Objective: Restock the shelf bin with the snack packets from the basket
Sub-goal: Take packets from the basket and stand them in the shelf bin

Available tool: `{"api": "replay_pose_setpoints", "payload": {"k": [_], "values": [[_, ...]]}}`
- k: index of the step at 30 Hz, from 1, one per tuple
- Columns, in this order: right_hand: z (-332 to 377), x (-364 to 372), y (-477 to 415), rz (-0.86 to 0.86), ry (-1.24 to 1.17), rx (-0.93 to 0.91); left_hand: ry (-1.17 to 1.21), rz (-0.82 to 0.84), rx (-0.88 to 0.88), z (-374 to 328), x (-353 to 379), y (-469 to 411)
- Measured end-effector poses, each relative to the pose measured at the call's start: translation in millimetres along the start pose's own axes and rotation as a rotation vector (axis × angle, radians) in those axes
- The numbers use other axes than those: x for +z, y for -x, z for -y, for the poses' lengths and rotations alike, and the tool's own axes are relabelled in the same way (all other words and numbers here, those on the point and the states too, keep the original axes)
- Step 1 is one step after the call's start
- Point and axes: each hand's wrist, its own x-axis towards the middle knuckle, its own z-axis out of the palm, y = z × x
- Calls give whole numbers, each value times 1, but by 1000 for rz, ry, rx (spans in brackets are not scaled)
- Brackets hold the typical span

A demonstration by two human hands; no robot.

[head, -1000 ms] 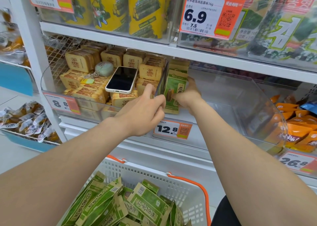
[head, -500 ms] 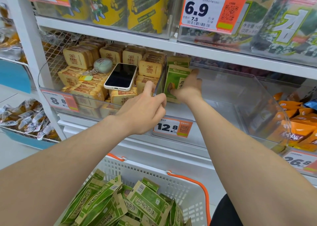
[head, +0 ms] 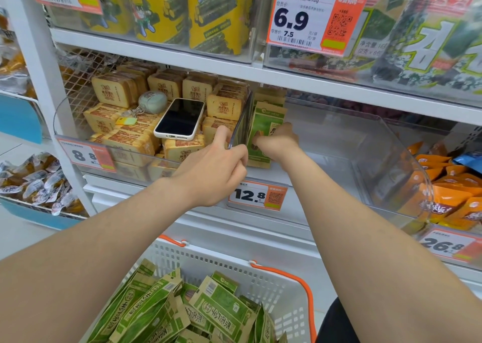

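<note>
A clear plastic shelf bin with a 12.8 price tag holds a few upright green snack packets against its left wall. My right hand reaches into the bin, fingers curled against the front packet. My left hand pinches the bin's left divider wall between thumb and fingers. Below, a white basket with orange handles holds several more green packets.
The neighbouring bin on the left holds tan biscuit packs with a phone and a key fob lying on top. Orange packets fill the bin to the right. Seaweed packs sit on the shelf above.
My right hand has shifted slightly and now sits lower against the front packet, which stands upright against the divider. My left hand keeps its grip on the divider.
</note>
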Motion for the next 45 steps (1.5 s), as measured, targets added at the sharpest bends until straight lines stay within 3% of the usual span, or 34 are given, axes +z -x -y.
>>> {"api": "replay_pose_setpoints", "payload": {"k": [3, 9, 24, 45], "values": [[0, 2, 2, 38, 39, -14, -3, -3, 2, 0, 1, 0], [5, 6, -5, -100, 53, -72, -8, 13, -10, 0, 1, -1], [-3, 4, -1, -7, 98, -62, -13, 39, -15, -1, -2, -1], [3, 1, 9, -45, 66, 10, -23, 60, -20, -2, -3, -1]]}}
